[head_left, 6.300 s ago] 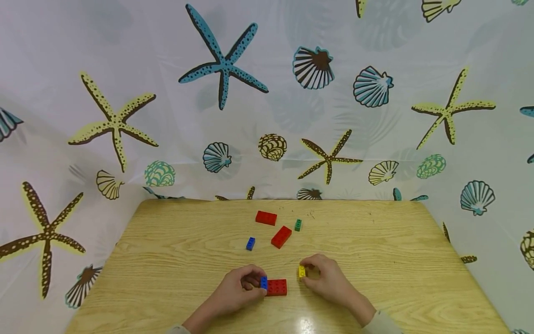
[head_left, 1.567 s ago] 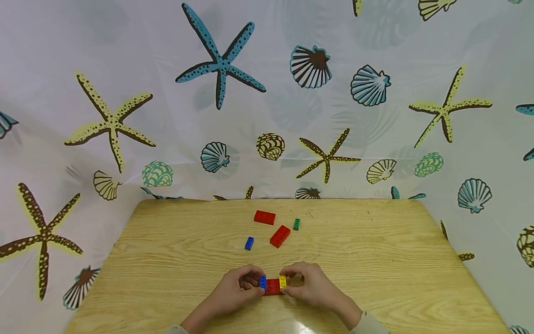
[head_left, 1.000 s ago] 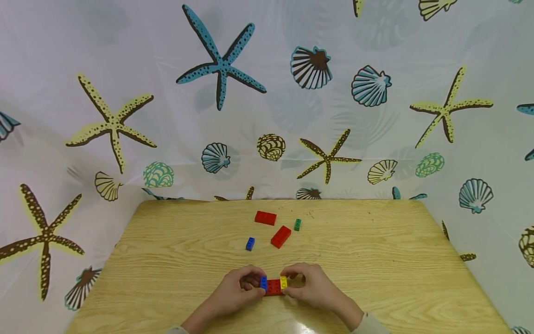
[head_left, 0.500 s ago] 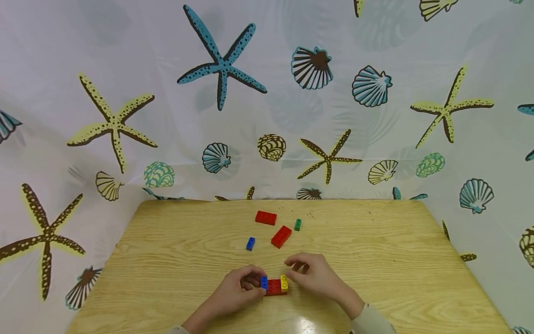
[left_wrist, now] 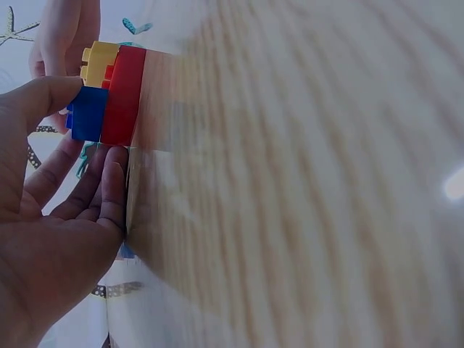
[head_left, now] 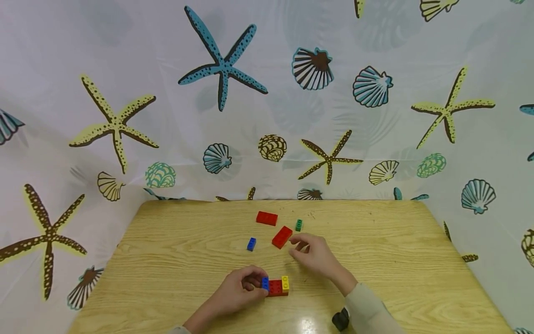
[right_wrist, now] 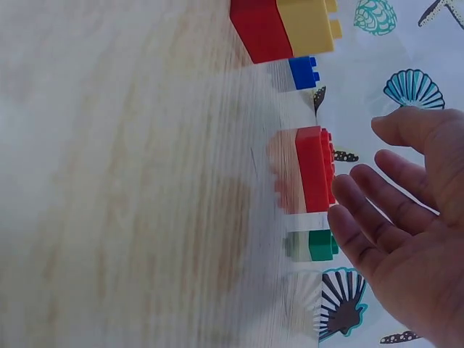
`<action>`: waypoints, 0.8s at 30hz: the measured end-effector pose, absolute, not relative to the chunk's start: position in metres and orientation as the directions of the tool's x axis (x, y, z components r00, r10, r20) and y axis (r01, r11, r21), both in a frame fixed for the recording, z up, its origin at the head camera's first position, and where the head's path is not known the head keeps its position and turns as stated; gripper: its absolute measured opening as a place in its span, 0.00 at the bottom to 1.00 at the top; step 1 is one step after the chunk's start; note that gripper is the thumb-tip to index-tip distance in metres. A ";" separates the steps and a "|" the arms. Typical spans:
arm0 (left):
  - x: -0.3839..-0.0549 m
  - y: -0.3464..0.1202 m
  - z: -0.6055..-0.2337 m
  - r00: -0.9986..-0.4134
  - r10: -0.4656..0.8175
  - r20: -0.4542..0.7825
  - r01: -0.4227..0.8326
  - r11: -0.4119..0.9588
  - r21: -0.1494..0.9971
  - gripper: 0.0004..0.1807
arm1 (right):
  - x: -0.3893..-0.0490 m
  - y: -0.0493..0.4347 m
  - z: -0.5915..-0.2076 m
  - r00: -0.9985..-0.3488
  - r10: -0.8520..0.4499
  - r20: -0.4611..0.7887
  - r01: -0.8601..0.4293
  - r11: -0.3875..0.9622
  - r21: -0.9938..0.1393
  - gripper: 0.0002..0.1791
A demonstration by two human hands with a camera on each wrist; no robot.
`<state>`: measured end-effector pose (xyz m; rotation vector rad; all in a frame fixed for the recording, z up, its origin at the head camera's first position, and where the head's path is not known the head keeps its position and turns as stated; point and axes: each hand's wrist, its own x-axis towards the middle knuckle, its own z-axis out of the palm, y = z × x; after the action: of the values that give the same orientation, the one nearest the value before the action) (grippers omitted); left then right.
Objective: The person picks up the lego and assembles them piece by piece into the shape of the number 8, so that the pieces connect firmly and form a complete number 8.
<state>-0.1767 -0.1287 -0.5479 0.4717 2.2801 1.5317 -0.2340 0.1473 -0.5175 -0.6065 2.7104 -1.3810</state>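
My left hand [head_left: 242, 290] pinches a small blue toy brick [head_left: 265, 283] that sits on the left end of a red toy brick [head_left: 275, 288] on the table. On that red brick's right end stands a small yellow toy brick [head_left: 285, 284]. Seen from the left wrist, my thumb is on the blue brick [left_wrist: 88, 114] and the fingers reach beneath it. My right hand [head_left: 314, 255] hovers above the table with nothing in it, its fingers relaxed. Closest to its fingertips is a second red brick [head_left: 282, 237], lying at an angle; a green brick [head_left: 298, 225] lies just beyond.
Farther back lies a third red brick [head_left: 267, 218]. A loose blue brick [head_left: 251, 244] rests left of the angled red one. The wooden table [head_left: 187, 232] ends at a white curtain [head_left: 267, 111] printed with starfish and shells.
My right hand brought the yellow brick leftward onto the red brick, let go of it, then moved away, up and forward toward the loose bricks. The left hand has kept its place on the blue brick.
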 end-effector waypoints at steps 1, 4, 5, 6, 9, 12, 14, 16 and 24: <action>-0.177 -0.129 -0.548 -0.882 0.458 -0.106 0.077 0.363 0.929 0.19 | -0.236 0.147 -0.517 -0.927 -0.349 0.136 -0.315 0.529 -0.788 0.17; -0.177 -0.128 -0.547 -0.883 0.455 -0.112 0.069 0.362 0.929 0.20 | -0.243 0.146 -0.517 -0.935 -0.329 0.135 -0.302 0.535 -0.789 0.18; -0.176 -0.128 -0.547 -0.883 0.456 -0.110 0.070 0.360 0.931 0.20 | -0.245 0.146 -0.518 -0.937 -0.323 0.133 -0.297 0.536 -0.790 0.18; -0.176 -0.128 -0.547 -0.883 0.455 -0.110 0.071 0.360 0.930 0.20 | -0.247 0.146 -0.519 -0.939 -0.318 0.132 -0.293 0.537 -0.791 0.18; -0.176 -0.128 -0.546 -0.885 0.452 -0.109 0.065 0.353 0.933 0.20 | -0.253 0.146 -0.521 -0.944 -0.304 0.125 -0.279 0.540 -0.794 0.19; -0.175 -0.128 -0.547 -0.886 0.451 -0.105 0.068 0.352 0.934 0.19 | -0.258 0.147 -0.524 -0.950 -0.288 0.117 -0.262 0.538 -0.801 0.20; -0.176 -0.128 -0.547 -0.886 0.452 -0.104 0.068 0.349 0.935 0.19 | -0.261 0.147 -0.526 -0.953 -0.278 0.119 -0.256 0.531 -0.808 0.21; -0.176 -0.128 -0.547 -0.886 0.452 -0.104 0.069 0.349 0.935 0.19 | -0.263 0.147 -0.528 -0.956 -0.269 0.114 -0.244 0.522 -0.817 0.21; -0.176 -0.128 -0.546 -0.886 0.450 -0.111 0.062 0.353 0.934 0.19 | -0.269 0.148 -0.533 -0.967 -0.239 0.087 -0.205 0.530 -0.823 0.21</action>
<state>-0.1756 -0.1281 -0.5462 0.4515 2.2725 1.5448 -0.2688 0.1477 -0.5333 -0.3948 2.7161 -1.4532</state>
